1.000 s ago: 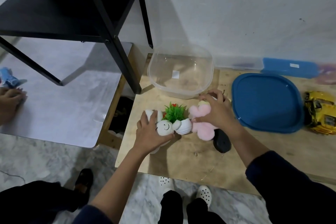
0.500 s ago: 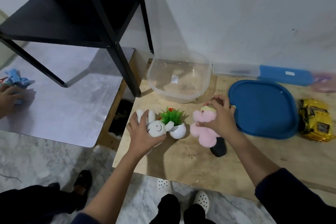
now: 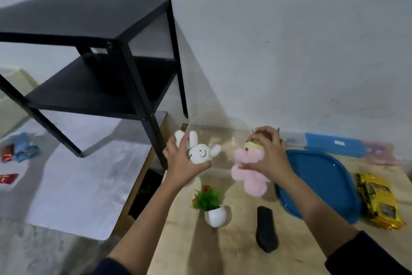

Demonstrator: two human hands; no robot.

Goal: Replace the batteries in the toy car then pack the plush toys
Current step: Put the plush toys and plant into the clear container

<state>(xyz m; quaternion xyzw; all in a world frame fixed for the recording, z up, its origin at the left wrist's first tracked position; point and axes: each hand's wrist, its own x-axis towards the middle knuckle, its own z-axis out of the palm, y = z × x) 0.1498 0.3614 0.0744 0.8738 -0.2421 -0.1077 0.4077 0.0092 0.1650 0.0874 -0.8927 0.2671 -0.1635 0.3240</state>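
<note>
- Left of the clear tub (image 3: 225, 134), the left hand (image 3: 180, 161) grasps the white bunny plush (image 3: 200, 152). Its fingers (image 3: 181, 143) are wrapped behind the head and ears and the thumb is tucked under the chin.
- Half a second ago this toy sat low on the table (image 3: 234, 257), pressed against the small potted plant (image 3: 211, 205). It is now lifted clear of both and held at the tub's left front edge.
- The plant is left standing alone on the table, in front of the tub.
- The tub itself shows only faintly behind the hands. It appears open and nothing is visible inside it.
- At the tub's right front edge, the right hand (image 3: 267, 154) holds the pink plush (image 3: 247, 172) with fingers (image 3: 266, 132) curled over its head. The body dangles free, whereas a moment ago it lay near the table top.
- A black oblong object (image 3: 266, 228) lies flat on the table in front of the tub, to the right.
- Right of the tub the blue lid (image 3: 318, 185) lies flat, so it is not yet fitted.
- Further right of the tub, beyond the lid, the yellow toy car (image 3: 376, 201) rests untouched.
- With both toys raised together, packing seems to be under way. The likely next move is to lower them into the tub and then fit the lid.
</note>
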